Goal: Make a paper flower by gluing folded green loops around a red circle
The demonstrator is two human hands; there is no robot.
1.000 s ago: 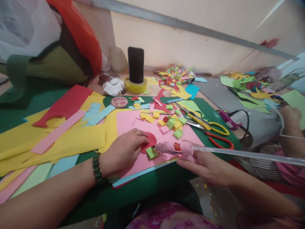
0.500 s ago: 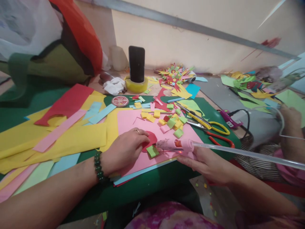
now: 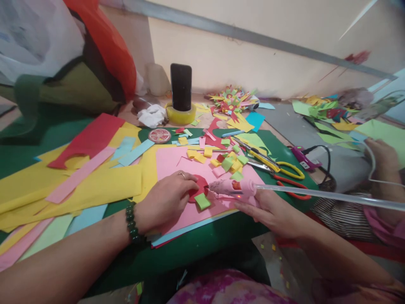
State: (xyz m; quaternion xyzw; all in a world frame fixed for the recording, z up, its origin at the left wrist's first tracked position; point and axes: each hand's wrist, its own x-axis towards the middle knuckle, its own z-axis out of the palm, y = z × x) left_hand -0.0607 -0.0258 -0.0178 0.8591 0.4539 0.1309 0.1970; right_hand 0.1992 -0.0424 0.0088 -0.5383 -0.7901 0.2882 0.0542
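Note:
My right hand (image 3: 267, 209) grips a pink hot glue gun (image 3: 234, 188) with a small light on it. A long clear glue stick (image 3: 316, 195) sticks out of its back. The gun's nozzle touches or hovers just over the right edge of a red paper circle (image 3: 198, 185); which one I cannot tell. My left hand (image 3: 167, 196), with a ring and a green bead bracelet, has its curled fingers on the circle's left side. A folded green paper piece (image 3: 202, 201) lies at the circle's lower edge. Under everything is a pink paper sheet (image 3: 180, 217) on a stack.
Several folded paper pieces (image 3: 232, 162) lie behind the gun. Yellow-handled scissors (image 3: 291, 169) and orange-handled pliers (image 3: 294, 190) are at right. A phone (image 3: 181, 86) stands in a tape roll (image 3: 181, 114). Yellow paper strips (image 3: 104, 181) spread left. Another person's hand (image 3: 381, 152) is far right.
The glue gun has shifted slightly up, its nozzle now at the red circle's edge, above the green piece. My left hand stays in place on the circle.

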